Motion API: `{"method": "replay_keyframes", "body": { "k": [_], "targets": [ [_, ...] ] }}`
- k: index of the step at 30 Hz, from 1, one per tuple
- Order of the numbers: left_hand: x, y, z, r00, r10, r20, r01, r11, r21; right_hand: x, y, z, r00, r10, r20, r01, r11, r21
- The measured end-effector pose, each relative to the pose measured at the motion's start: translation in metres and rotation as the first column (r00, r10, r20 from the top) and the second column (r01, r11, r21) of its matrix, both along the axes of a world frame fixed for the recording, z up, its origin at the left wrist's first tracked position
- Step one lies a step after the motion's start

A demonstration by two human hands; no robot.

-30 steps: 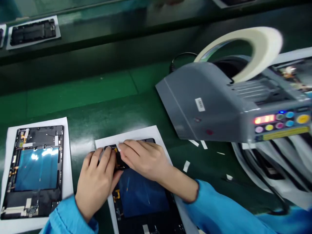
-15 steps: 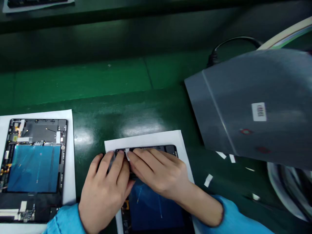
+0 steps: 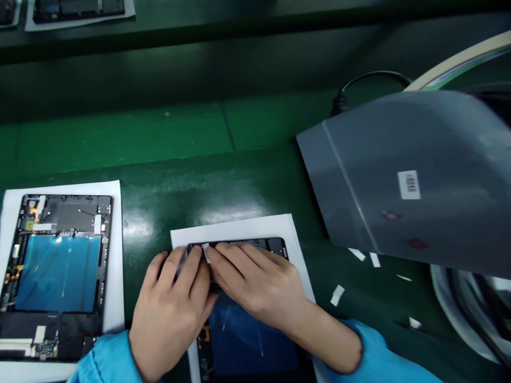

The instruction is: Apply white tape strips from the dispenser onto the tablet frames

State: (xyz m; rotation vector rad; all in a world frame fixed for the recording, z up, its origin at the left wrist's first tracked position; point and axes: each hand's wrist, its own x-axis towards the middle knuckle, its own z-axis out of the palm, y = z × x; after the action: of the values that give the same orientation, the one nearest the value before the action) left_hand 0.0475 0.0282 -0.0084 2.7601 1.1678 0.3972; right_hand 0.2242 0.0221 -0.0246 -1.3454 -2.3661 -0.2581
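The right hand (image 3: 255, 282) lies flat across the top of an open tablet (image 3: 247, 340), its forefinger tip pressed on a small white strip of tape (image 3: 206, 250) at the tablet's top left corner. The left hand (image 3: 171, 308) comes in just beside it, fingers stretched and touching the same corner, so the 2 sets of fingertips meet at the strip. Neither grip closes around anything: both are flat and pressing down, fingers close together. The tablet sits low in the middle of the frame on a white sheet of paper (image 3: 239, 227), its back off and a blue panel showing below the wrists. Both arms wear blue sleeves (image 3: 379, 356).

To the right, a grey machine (image 3: 419, 138) fills the right side of the frame. It carries a small white barcode sticker (image 3: 409, 184), too blurred to read, with 2 red marks below it. A pale roll of tape (image 3: 459, 58) arcs above it, and a black cable (image 3: 359, 82) loops behind.

Loose white scraps (image 3: 337, 295) lie on the glossy green surface (image 3: 159, 138) between the sheet and the machine. At the left, a second tablet (image 3: 58, 271), also open, rests on its own sheet. At the upper left, more devices (image 3: 77, 8) lie on a darker strip beyond.
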Motion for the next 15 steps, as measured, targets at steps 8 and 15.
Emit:
{"method": "replay_keyframes", "body": {
  "k": [8,15],
  "targets": [
    [0.002,0.0,0.001,1.0,0.008,0.003,-0.008,1.0,0.013,-0.009,-0.002,0.004,0.999,-0.038,0.034,0.039,0.999,-0.019],
    [0.003,0.0,0.003,1.0,0.02,-0.015,-0.02,1.0,0.007,-0.019,-0.002,0.011,0.993,-0.071,0.094,0.079,0.993,-0.084]
  ]
}}
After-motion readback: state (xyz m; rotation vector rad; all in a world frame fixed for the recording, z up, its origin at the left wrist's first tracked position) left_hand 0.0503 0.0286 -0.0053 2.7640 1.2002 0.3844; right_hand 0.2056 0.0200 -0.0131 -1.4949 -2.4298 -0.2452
